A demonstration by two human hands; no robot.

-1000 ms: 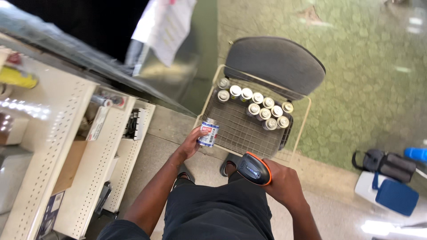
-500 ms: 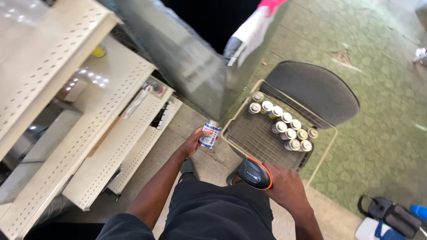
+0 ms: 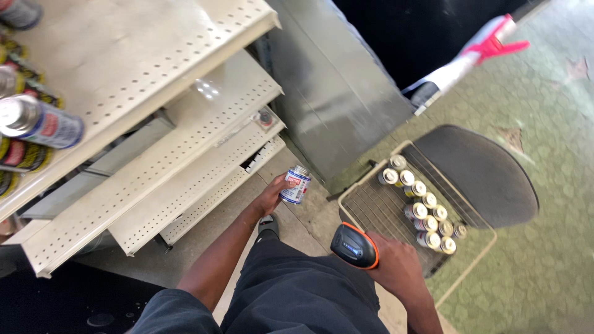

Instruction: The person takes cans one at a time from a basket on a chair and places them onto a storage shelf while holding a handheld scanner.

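A small can (image 3: 296, 185) with a blue-and-white label sat upright in the left hand (image 3: 274, 193), fingers wrapped round its side, held out below the cream perforated shelves (image 3: 185, 142). The right hand (image 3: 396, 267) gripped a black-and-orange scanner (image 3: 354, 245) (fingers closed about its handle). Just beside it stood a wire basket (image 3: 371, 204) holding a row of similar cans (image 3: 424, 213) along its far edge, lids up.

You stand by cream metal shelves (image 3: 154, 117) full of tiny holes. The floor (image 3: 544, 266) is green with a pebble pattern. A shiny grey metal panel (image 3: 334, 105) leans nearby.
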